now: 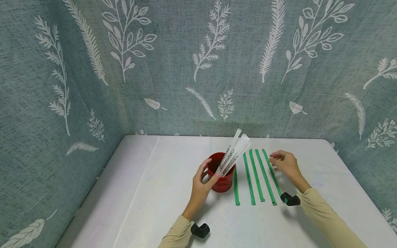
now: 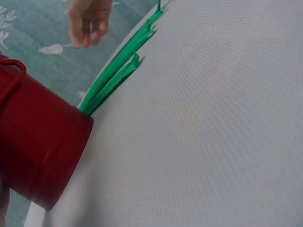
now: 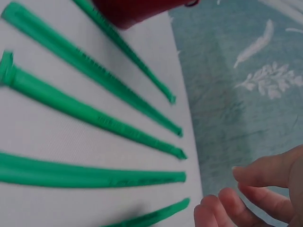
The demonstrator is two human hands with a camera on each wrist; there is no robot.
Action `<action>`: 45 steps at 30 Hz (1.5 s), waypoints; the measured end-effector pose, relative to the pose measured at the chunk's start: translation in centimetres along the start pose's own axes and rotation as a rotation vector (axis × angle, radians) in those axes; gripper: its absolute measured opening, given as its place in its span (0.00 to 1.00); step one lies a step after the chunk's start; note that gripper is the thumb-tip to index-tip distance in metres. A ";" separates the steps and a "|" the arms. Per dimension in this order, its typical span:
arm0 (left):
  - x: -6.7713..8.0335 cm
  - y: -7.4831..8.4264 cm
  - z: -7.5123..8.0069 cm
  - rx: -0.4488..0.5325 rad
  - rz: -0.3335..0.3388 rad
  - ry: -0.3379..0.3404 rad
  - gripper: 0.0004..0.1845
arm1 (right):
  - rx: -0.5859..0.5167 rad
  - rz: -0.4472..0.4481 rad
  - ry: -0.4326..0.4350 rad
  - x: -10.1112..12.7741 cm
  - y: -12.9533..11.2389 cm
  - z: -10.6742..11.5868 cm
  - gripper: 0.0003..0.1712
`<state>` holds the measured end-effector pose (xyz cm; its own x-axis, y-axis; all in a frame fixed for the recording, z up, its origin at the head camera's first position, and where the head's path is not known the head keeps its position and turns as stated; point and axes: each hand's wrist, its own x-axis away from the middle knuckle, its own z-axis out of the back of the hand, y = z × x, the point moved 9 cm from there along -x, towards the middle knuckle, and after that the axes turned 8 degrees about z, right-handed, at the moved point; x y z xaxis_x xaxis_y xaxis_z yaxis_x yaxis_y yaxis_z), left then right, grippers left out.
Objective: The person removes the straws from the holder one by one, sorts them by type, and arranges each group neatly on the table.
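My left hand (image 1: 200, 187) grips a small red bucket (image 1: 222, 185) round its left side, thumb at the front rim. Out of the bucket lean several white paper-wrapped straws (image 1: 234, 155) with dark print, tilted to the right. To the right of it lie several green paper-wrapped straws (image 1: 262, 177), side by side in a row. Over the far end of the rightmost green straw (image 1: 275, 179) hovers my right hand (image 1: 286, 167), its fingers loosely bent. Between thumb and fingers of the right hand (image 3: 265, 189) nothing shows in the right wrist view.
A white table (image 1: 161, 206) carries everything. Behind it and on both sides hangs a grey-green cloth (image 1: 173, 62) with white leaf prints. Black wrist cameras (image 1: 200, 230) sit on both forearms. The bucket's red wire handle (image 2: 19, 71) shows in the left wrist view.
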<state>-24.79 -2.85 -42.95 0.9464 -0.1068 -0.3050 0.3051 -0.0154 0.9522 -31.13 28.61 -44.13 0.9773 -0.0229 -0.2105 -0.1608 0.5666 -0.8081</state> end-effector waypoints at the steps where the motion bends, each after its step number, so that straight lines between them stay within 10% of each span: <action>1: 0.0 0.0 0.0 0.000 -0.002 0.000 0.30 | -0.004 -0.003 -0.004 0.0 -0.3 -0.1 0.16; 45: 0.0 -0.2 0.1 -0.008 -0.004 0.011 0.30 | -0.326 0.172 0.024 2.4 -11.8 -3.4 0.25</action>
<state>-24.84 -2.90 -43.10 0.9463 -0.0953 -0.3090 0.3098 -0.0075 0.9508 -27.33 19.08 -36.97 0.9294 0.0284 -0.3679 -0.3614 0.2714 -0.8921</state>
